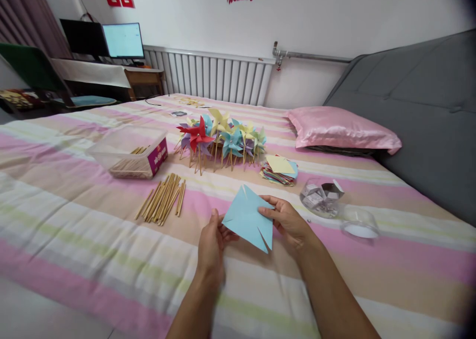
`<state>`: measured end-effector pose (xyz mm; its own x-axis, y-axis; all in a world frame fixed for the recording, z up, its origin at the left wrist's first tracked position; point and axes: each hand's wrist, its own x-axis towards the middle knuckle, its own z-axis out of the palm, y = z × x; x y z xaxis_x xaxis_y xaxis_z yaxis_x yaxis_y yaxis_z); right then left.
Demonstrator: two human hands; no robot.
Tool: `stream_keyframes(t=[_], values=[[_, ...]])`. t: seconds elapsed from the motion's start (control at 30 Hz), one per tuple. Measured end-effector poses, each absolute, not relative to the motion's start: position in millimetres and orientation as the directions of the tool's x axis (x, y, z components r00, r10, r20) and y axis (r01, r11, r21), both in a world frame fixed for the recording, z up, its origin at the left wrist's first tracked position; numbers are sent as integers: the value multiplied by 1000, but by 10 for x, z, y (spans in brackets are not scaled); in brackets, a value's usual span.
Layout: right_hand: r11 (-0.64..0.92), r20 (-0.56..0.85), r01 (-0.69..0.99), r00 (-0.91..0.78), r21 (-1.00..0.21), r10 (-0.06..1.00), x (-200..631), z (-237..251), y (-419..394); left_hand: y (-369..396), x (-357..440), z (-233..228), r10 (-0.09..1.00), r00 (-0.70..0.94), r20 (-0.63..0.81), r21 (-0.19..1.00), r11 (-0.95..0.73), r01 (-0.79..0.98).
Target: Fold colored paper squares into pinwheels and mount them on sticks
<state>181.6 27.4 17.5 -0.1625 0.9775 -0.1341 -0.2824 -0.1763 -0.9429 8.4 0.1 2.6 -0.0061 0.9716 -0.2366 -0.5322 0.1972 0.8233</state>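
Note:
A square sheet of light blue paper (pixel 248 215), slit inward from its corners, is tilted above the bed. My right hand (pixel 284 220) grips its right edge, thumb on top and fingers beneath. At the left corner is my left hand (pixel 213 239), with its thumb raised off the sheet and its fingers partly hidden behind the paper. Beyond the hands stand several finished paper pinwheels (pixel 223 135) on sticks, in red, blue, yellow, purple and green. A stack of coloured paper squares (pixel 279 169) lies just past my right hand.
Loose brown sticks (pixel 161 200) lie to the left, before a clear plastic box (pixel 128 153) holding more sticks. On the right are a clear round container (pixel 322 197) with small boxes and bits, a clear lid (pixel 359 222) and a pink pillow (pixel 342 128). Striped bedding (pixel 111 259) covers the bed.

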Motion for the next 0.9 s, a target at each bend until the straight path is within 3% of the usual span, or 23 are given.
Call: stream_keyframes(t=[0.2,0.47,0.63,0.77,0.9], values=[[-154,-113,-269,-160,-951,981,1853,156,288,-52,90,142,975,118,-187,810,221,-544],[-58,-30,-87,-297,-995,954,1793,183,240,-76,74,123,926,265,-268,786,370,-496],[17,40,-78,-303,-997,952,1738,182,243,-46,84,20,915,213,-344,808,403,-429],[81,112,-141,-228,-987,967,1775,197,257,-37,81,36,932,119,-343,797,356,-488],[162,172,-61,-206,-985,963,1935,242,243,-32,47,108,934,49,-355,789,327,-519]])
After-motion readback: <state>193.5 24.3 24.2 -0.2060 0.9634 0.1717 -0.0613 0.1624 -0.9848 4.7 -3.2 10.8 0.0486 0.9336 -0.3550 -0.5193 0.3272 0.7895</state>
